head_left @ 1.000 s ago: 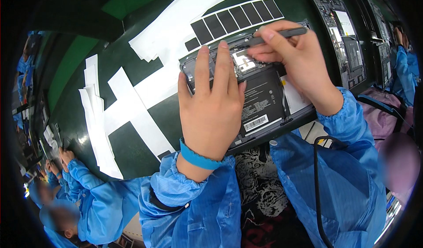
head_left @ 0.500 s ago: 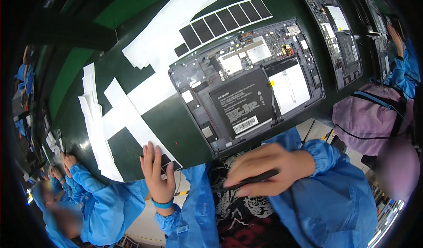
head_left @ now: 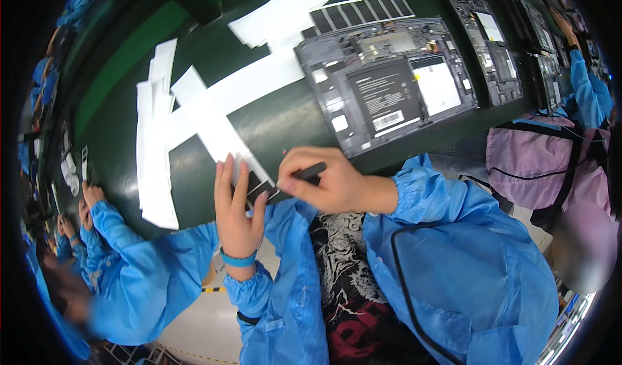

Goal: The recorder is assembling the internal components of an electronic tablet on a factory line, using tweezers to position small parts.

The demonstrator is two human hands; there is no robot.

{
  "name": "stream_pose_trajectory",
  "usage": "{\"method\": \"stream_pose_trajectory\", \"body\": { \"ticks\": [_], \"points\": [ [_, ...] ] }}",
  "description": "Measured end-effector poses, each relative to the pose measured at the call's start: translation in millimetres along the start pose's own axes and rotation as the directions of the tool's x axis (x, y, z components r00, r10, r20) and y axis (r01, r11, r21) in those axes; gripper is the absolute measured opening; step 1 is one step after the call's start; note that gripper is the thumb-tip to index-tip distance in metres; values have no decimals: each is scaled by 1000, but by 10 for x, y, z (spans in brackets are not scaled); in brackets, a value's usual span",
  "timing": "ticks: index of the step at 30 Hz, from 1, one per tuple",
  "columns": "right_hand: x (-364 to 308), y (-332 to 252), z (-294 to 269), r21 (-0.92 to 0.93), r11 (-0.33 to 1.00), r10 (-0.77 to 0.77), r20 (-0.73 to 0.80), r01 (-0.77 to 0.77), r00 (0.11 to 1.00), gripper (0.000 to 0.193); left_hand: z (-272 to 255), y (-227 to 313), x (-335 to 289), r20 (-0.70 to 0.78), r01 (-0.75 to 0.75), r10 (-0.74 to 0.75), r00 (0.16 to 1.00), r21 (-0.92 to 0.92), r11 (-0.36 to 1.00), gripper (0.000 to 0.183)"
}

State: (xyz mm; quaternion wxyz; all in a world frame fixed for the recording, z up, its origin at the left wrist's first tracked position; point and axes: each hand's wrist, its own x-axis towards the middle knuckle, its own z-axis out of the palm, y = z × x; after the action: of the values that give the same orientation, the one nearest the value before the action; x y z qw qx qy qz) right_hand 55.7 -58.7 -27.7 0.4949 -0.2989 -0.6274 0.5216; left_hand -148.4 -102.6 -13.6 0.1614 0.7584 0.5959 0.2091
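Note:
My left hand (head_left: 236, 216) lies with outstretched fingers on the near end of a white backing strip (head_left: 223, 135), at the table's edge. Black rectangular pads (head_left: 262, 190) show on that end, beside its fingertips. Just to the right, my right hand (head_left: 334, 183) grips a slim black pen-shaped tool (head_left: 313, 171). The tool's tip is hidden by the fingers, close to the pads; whether it touches them I cannot tell. Beyond my right hand lies an opened device chassis (head_left: 337, 115) with a black battery (head_left: 382, 93) and circuit boards.
More white strips (head_left: 154, 157) lie stacked at the left. A sheet of black pads (head_left: 363, 11) sits behind the chassis. Further opened chassis (head_left: 489, 54) line the right. A co-worker's blue sleeve (head_left: 155, 261) is close on my left; a pink bag (head_left: 531, 164) is at the right.
My right hand has moved up and left with the black tool, from in front of my body to the strip's near end. My left hand stays on the strip. The whole view has shifted.

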Motion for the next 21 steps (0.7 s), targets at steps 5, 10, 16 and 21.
{"method": "stream_pose_trajectory", "body": {
  "ticks": [5,10,16,21],
  "points": [
    [82,141,-62,-236,972,-20,11,22,1000,18,135,-124,90,-62,-55,48,997,-110,992,51],
    [174,-83,-16,-303,953,7,5,-5,1000,26,115,-157,66,-120,-62,51,991,-97,993,53],
    [150,59,97,-260,952,160,-34,-164,986,16,151,-198,41,-139,-77,63,988,-96,992,56],
    [169,34,71,-139,906,385,-120,-399,915,13,150,-196,31,-155,-70,49,987,-134,988,58]
  ]
}}
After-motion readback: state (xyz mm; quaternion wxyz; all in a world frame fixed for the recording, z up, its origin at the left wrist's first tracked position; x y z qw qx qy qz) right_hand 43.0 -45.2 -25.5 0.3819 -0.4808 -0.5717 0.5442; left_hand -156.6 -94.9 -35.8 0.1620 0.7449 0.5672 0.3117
